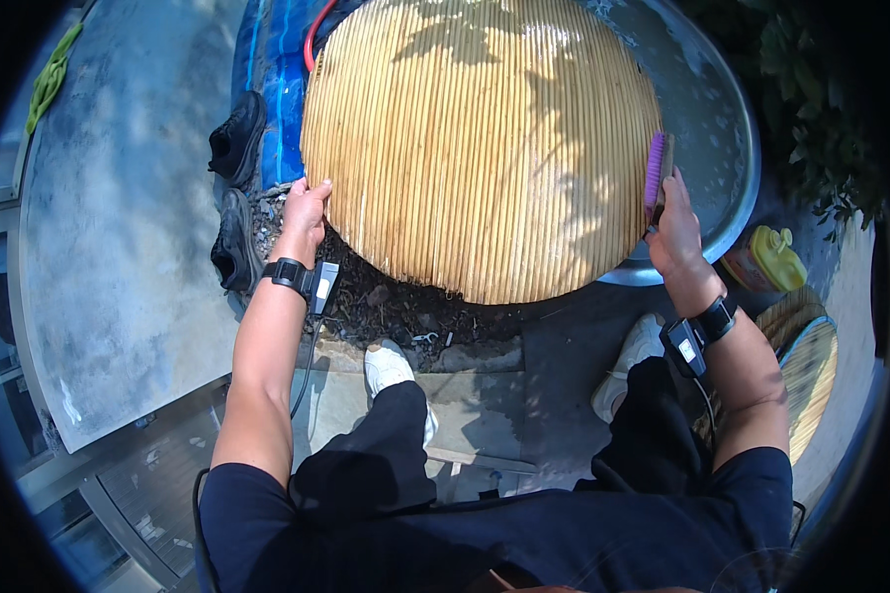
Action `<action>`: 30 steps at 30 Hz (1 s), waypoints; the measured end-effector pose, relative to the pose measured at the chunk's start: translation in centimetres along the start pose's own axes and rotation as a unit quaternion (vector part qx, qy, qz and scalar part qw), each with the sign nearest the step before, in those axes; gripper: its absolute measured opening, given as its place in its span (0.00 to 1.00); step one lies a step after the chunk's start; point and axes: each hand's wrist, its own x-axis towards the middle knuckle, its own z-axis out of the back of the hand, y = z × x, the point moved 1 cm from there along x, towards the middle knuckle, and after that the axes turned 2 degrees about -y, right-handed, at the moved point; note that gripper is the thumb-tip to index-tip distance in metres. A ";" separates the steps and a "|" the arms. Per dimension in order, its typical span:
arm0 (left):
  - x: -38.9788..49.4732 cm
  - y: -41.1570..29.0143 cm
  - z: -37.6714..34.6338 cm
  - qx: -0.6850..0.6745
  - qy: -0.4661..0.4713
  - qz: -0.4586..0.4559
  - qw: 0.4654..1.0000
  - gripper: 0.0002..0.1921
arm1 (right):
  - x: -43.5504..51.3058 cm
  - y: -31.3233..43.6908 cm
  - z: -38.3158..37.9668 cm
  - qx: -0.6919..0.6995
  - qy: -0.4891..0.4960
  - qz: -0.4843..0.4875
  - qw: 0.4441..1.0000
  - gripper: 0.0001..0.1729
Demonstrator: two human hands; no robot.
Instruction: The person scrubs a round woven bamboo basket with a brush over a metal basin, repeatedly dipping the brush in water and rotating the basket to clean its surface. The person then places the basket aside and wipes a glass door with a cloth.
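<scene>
A large round mat of wet, pale slats [475, 163], reed or bamboo by its look, lies before me, partly over a metal basin [745, 178] of cloudy water. My left hand [306, 211] grips the mat's left edge, thumb on top and fingers hidden beneath. In my right hand [675, 230] is a scrubbing brush [656, 174] with purple bristles, held at the mat's right edge. The bristles face left towards the slats. Whether the right fingers also hold the mat's rim cannot be seen. Leaf shadows fall across the slats.
Black shoes [236, 141] stand at the left beside a blue tarp [282, 126] and a grey slab [133, 185]. A red hose [313, 41] curves behind the mat. At right are a yellow jug [767, 259], another round slatted mat [808, 378] and leafy branches [793, 96]. Dark soil [408, 315] lies below.
</scene>
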 end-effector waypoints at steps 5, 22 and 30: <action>-8.6 3.4 0.9 -0.079 0.007 0.135 0.988 0.18 | 5.3 3.9 1.0 0.064 0.045 0.059 0.995 0.33; -7.9 3.5 5.2 -0.127 0.070 0.160 0.976 0.24 | 2.2 2.9 1.6 0.095 -0.107 0.001 0.990 0.26; -3.1 1.7 4.3 -0.080 0.056 0.077 0.992 0.16 | -0.1 6.5 0.7 0.162 -0.046 0.108 0.980 0.19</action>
